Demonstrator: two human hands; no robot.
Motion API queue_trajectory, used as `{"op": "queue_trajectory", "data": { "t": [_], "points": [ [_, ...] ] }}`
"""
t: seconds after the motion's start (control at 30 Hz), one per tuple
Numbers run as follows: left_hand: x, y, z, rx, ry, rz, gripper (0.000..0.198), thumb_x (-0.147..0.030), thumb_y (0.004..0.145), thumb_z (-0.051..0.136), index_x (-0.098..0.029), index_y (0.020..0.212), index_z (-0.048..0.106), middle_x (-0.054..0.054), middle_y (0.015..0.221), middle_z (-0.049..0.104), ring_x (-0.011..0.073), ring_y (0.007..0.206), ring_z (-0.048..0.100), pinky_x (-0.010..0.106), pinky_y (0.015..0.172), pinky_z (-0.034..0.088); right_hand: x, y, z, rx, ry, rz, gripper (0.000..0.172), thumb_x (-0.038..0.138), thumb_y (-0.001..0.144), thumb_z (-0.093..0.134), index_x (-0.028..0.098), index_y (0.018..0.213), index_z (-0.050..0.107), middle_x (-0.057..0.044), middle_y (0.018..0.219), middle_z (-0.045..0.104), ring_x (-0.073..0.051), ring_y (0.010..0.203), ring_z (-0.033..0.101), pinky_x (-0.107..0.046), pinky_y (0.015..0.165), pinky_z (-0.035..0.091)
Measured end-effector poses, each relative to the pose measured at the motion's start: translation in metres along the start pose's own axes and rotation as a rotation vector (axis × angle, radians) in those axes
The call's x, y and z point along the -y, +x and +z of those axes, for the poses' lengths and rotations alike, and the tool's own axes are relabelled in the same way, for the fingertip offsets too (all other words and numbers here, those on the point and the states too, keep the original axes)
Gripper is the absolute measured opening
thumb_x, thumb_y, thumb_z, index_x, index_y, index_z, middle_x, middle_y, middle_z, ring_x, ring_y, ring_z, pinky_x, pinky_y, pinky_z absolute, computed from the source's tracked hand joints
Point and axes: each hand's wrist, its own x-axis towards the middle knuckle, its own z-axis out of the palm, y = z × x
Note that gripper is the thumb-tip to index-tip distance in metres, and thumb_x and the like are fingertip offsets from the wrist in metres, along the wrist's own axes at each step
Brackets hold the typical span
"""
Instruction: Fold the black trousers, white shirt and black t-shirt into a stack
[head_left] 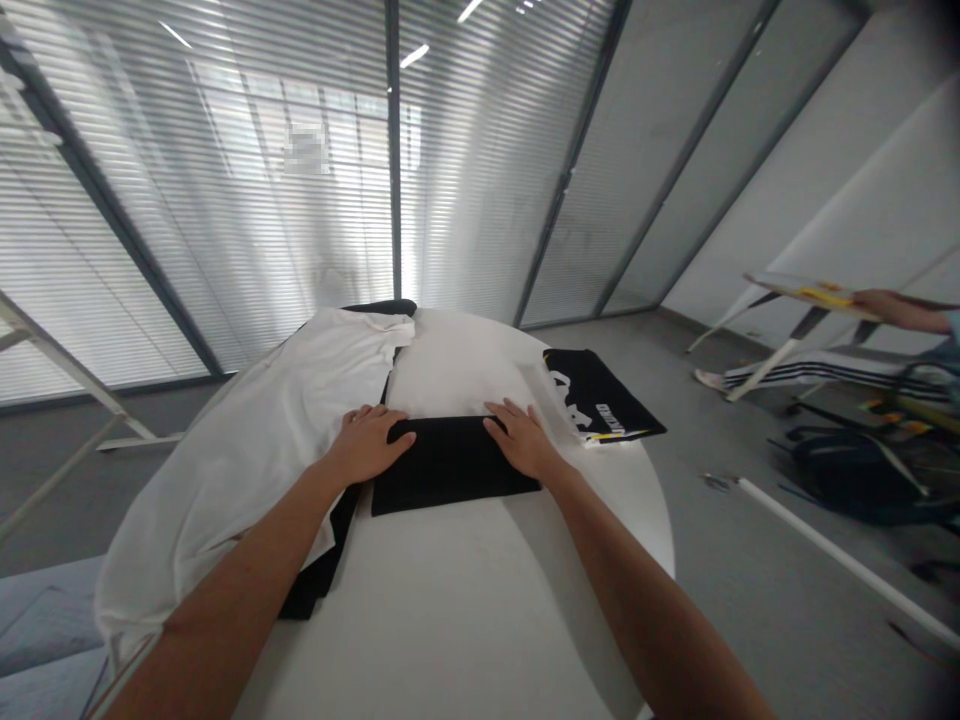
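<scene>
A folded black cloth, a flat rectangle, lies on the white round table in front of me. My left hand rests at its far left corner, the thumb across the black fabric and the fingers stretched forward. On the far right corner lies my right hand, its fingers spread and pointing away from me. Both palms face down. To the left, a loose white garment drapes over the table, with black fabric showing beneath its edge.
A folded black garment with white print and yellow trim lies at the table's right edge. Further right, a person's hand is at another table. A white pole and a dark chair stand out against the floor. Glass partitions with blinds rise behind.
</scene>
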Motion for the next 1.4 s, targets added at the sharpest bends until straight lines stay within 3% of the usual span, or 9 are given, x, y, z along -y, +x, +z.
{"op": "queue_trajectory", "data": {
  "t": [0.2, 0.43, 0.6, 0.77, 1.0, 1.13, 1.27, 1.4],
  "points": [
    [0.005, 0.000, -0.002, 0.029, -0.071, -0.009, 0.050, -0.057, 0.085, 0.048, -0.026, 0.121, 0.063, 0.009, 0.124, 0.065, 0.0316, 0.116, 0.054, 0.051, 0.101, 0.033, 0.005, -0.001, -0.003, -0.009, 0.031, -0.019, 0.042, 0.044, 0.098, 0.041, 0.021, 0.129, 0.058, -0.010, 0.129, 0.059, -0.023, 0.121, 0.052, -0.040, 0.107, 0.033],
    [0.005, 0.000, -0.004, 0.095, -0.156, 0.011, 0.043, -0.053, 0.083, 0.053, -0.024, 0.112, 0.065, 0.009, 0.118, 0.067, 0.0307, 0.114, 0.056, 0.050, 0.102, 0.035, 0.008, -0.004, -0.009, 0.004, 0.005, 0.014, 0.040, 0.042, 0.094, 0.049, 0.023, 0.127, 0.060, -0.009, 0.123, 0.060, -0.023, 0.117, 0.051, -0.038, 0.102, 0.035],
    [0.001, 0.000, -0.005, 0.090, -0.408, 0.055, 0.035, -0.043, 0.080, 0.059, -0.021, 0.105, 0.065, 0.007, 0.112, 0.067, 0.0248, 0.105, 0.061, 0.039, 0.096, 0.044, 0.007, -0.005, -0.020, 0.039, -0.033, -0.038, 0.031, 0.041, 0.091, 0.053, 0.024, 0.112, 0.068, -0.006, 0.112, 0.068, -0.022, 0.109, 0.057, -0.037, 0.100, 0.035],
    [-0.007, -0.001, -0.011, 0.153, -0.549, 0.082, 0.025, -0.038, 0.076, 0.062, -0.022, 0.095, 0.065, 0.004, 0.101, 0.069, 0.0227, 0.095, 0.063, 0.037, 0.090, 0.048, 0.015, -0.009, -0.030, 0.076, -0.078, -0.048, 0.036, 0.046, 0.095, 0.046, 0.024, 0.107, 0.071, -0.005, 0.098, 0.073, -0.023, 0.096, 0.062, -0.035, 0.090, 0.040],
    [-0.013, -0.002, -0.015, 0.157, -0.641, 0.080, 0.022, -0.036, 0.076, 0.063, -0.021, 0.092, 0.066, 0.002, 0.093, 0.069, 0.0206, 0.088, 0.064, 0.034, 0.083, 0.050, 0.028, -0.016, -0.030, 0.106, 0.025, -0.237, 0.040, 0.050, 0.094, 0.047, 0.022, 0.115, 0.068, -0.007, 0.108, 0.069, -0.023, 0.103, 0.060, -0.034, 0.093, 0.041],
    [-0.012, -0.001, -0.014, 0.159, -0.696, 0.060, 0.026, -0.038, 0.076, 0.064, -0.021, 0.095, 0.068, 0.002, 0.095, 0.071, 0.0212, 0.089, 0.066, 0.035, 0.084, 0.050, 0.026, -0.018, -0.034, 0.197, 0.110, -0.199, 0.043, 0.052, 0.091, 0.051, 0.022, 0.119, 0.066, -0.008, 0.116, 0.068, -0.024, 0.107, 0.061, -0.034, 0.093, 0.043],
    [-0.012, 0.001, -0.008, 0.113, -0.708, 0.061, 0.028, -0.039, 0.078, 0.064, -0.022, 0.100, 0.067, 0.002, 0.103, 0.071, 0.0211, 0.097, 0.065, 0.034, 0.090, 0.049, 0.026, -0.019, -0.042, 0.338, 0.213, -0.170, 0.040, 0.053, 0.088, 0.055, 0.023, 0.112, 0.068, -0.006, 0.110, 0.070, -0.025, 0.099, 0.064, -0.032, 0.082, 0.047],
    [-0.010, 0.002, 0.002, -0.042, -0.540, 0.115, 0.032, -0.041, 0.082, 0.060, -0.022, 0.107, 0.065, 0.004, 0.113, 0.067, 0.0205, 0.107, 0.060, 0.035, 0.100, 0.044, 0.031, -0.020, -0.049, 0.420, 0.305, -0.183, 0.037, 0.053, 0.087, 0.056, 0.022, 0.098, 0.071, -0.004, 0.095, 0.072, -0.023, 0.086, 0.066, -0.029, 0.070, 0.046]
  ]
}}
